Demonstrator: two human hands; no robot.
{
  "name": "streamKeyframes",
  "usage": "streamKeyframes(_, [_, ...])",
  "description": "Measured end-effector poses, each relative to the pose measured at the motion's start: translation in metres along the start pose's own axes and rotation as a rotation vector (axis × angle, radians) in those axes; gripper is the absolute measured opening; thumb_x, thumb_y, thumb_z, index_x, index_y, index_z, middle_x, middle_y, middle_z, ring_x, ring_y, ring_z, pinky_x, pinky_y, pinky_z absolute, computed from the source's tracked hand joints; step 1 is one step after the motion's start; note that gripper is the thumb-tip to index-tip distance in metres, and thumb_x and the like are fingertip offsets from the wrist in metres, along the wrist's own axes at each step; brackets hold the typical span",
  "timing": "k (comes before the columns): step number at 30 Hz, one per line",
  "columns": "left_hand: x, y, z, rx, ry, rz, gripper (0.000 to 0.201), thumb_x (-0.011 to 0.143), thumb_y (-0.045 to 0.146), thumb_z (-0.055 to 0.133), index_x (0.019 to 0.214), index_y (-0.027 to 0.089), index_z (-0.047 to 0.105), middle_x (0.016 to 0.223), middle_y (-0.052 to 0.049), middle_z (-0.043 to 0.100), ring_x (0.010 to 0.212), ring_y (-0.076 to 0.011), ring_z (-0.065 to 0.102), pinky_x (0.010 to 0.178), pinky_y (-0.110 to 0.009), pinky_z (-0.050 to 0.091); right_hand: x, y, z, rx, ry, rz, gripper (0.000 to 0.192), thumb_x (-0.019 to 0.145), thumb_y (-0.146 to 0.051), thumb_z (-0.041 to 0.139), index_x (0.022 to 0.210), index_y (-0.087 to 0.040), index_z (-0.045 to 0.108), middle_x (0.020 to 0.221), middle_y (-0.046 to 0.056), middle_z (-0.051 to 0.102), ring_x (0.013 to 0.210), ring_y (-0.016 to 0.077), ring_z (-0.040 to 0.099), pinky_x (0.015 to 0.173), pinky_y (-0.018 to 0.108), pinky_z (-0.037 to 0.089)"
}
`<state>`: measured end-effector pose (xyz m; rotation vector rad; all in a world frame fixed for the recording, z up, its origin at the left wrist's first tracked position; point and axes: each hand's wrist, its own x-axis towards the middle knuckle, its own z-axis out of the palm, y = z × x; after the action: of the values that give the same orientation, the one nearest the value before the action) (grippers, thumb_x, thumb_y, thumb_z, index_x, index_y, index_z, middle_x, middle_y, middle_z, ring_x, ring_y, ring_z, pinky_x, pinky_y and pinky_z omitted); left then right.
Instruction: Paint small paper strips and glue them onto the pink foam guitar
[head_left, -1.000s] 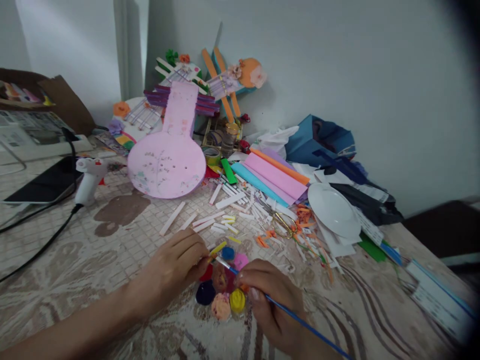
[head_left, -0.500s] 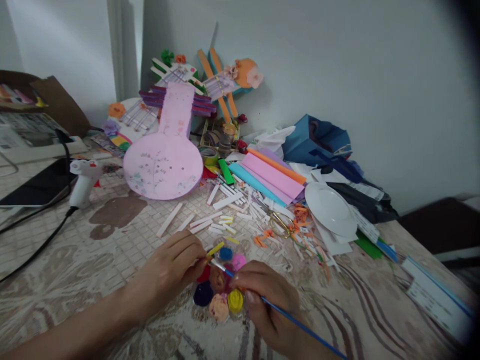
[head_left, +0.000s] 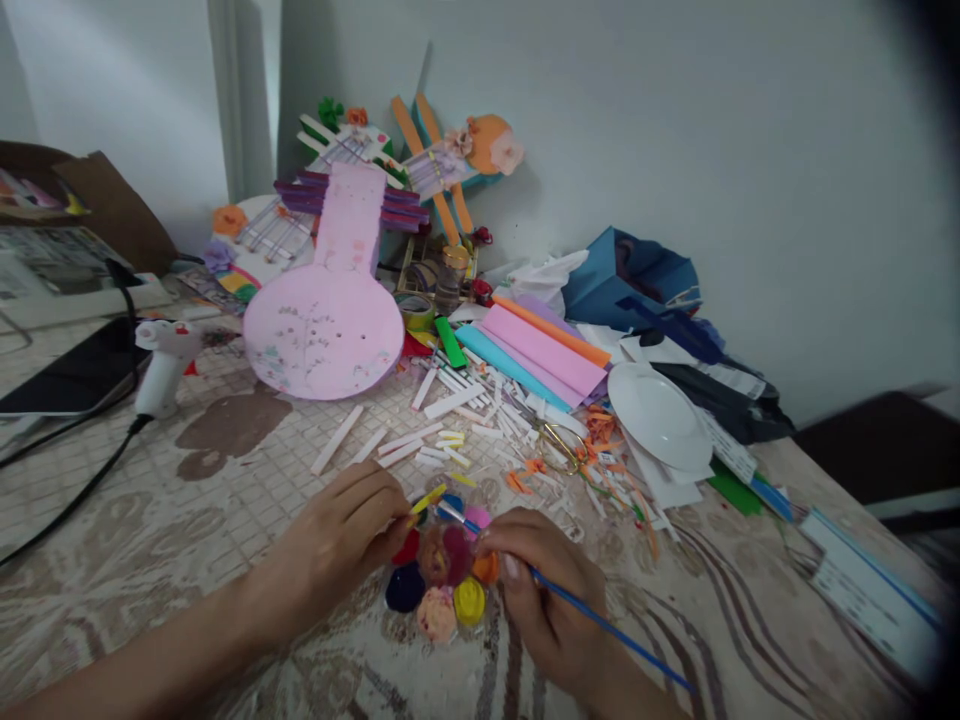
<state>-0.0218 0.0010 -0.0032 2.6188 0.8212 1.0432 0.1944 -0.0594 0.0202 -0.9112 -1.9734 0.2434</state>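
Observation:
My left hand (head_left: pixel 349 525) pinches a thin yellow strip (head_left: pixel 429 498) by its near end, above the left side of the paint palette. Between the fingers of my right hand (head_left: pixel 547 585) is a blue paintbrush (head_left: pixel 611 630), its bristles close to the strip's far part; I cannot tell whether they touch. Under both hands lies the round palette (head_left: pixel 442 556), with wells of red, dark blue, peach, yellow, orange, pink and blue paint. More small white and yellow strips (head_left: pixel 409 447) lie beyond my left hand.
A white glue gun (head_left: pixel 163 370) with a black cord stands at left, near a dark tablet (head_left: pixel 71 370). A pink guitar-shaped piece (head_left: pixel 324 335) leans at the back. Gold-handled scissors (head_left: pixel 561 447), coloured paper sheets (head_left: pixel 536 350) and a white plate (head_left: pixel 660 415) lie right of centre.
My right hand has moved slightly right and up, taking the brush tip from the strip's near end toward its far part. The orange paint well now shows. My left hand stays nearly still.

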Motion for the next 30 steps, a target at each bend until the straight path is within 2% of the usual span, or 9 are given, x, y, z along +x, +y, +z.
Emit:
streamKeyframes(6, [0.0015,0.0003,0.0004,0.009,0.02,0.009,0.012,0.084,0.006,0.053,0.085,0.017,0.051,0.078,-0.002,0.057,0.076,-0.0148,0.05,0.07,-0.029,0.044,-0.0032,0.0002,-0.0023,0.046,-0.062,0.001,0.028,0.083,-0.007,0.043,0.106,-0.018,0.055,0.087,0.006,0.066,0.083,0.0145,0.063,0.071,0.027,0.055])
streamKeyframes(11, [0.0013,0.0022,-0.0005,0.006,0.013,0.002,0.01,0.084,0.007,0.054,0.084,0.017,0.052,0.077,-0.002,0.057,0.074,-0.015,0.05,0.068,-0.029,0.043,-0.0037,0.0003,-0.0028,0.004,-0.018,0.041,0.027,0.083,-0.007,0.043,0.105,-0.018,0.056,0.085,0.006,0.066,0.083,0.016,0.063,0.071,0.03,0.055])
streamKeyframes(16, [0.0001,0.0017,0.0001,0.002,0.011,-0.004,0.011,0.084,0.006,0.054,0.083,0.017,0.052,0.077,-0.002,0.057,0.074,-0.0149,0.05,0.069,-0.029,0.044,-0.0011,0.0006,-0.0025,0.041,-0.061,0.0,0.027,0.083,-0.007,0.044,0.105,-0.018,0.056,0.087,0.007,0.066,0.082,0.015,0.063,0.069,0.027,0.055])
streamKeyframes(22, [-0.001,0.0015,-0.0005,0.006,0.017,0.004,0.011,0.084,0.007,0.054,0.084,0.017,0.051,0.077,-0.002,0.057,0.074,-0.015,0.05,0.069,-0.029,0.044,-0.0016,0.0046,-0.0036,-0.076,0.017,0.072,0.023,0.083,-0.008,0.043,0.097,-0.018,0.058,0.08,0.005,0.065,0.077,0.0151,0.064,0.068,0.027,0.055])
streamKeyframes(27, [0.0006,0.0019,-0.0007,0.008,0.005,-0.002,0.01,0.084,0.007,0.054,0.084,0.017,0.051,0.077,-0.003,0.057,0.074,-0.0154,0.05,0.069,-0.029,0.043,-0.003,0.0034,-0.0033,-0.033,-0.002,0.031,0.026,0.081,-0.007,0.045,0.102,-0.017,0.057,0.084,0.006,0.066,0.081,0.015,0.064,0.071,0.027,0.055])
streamKeyframes(30, [0.0008,0.0011,0.0003,0.011,0.008,0.005,0.01,0.084,0.007,0.054,0.085,0.017,0.051,0.077,-0.002,0.057,0.074,-0.0151,0.05,0.069,-0.029,0.043,-0.0043,0.0037,-0.0035,-0.047,0.013,0.053,0.026,0.082,-0.007,0.045,0.102,-0.018,0.057,0.084,0.006,0.066,0.082,0.0152,0.064,0.071,0.027,0.055])
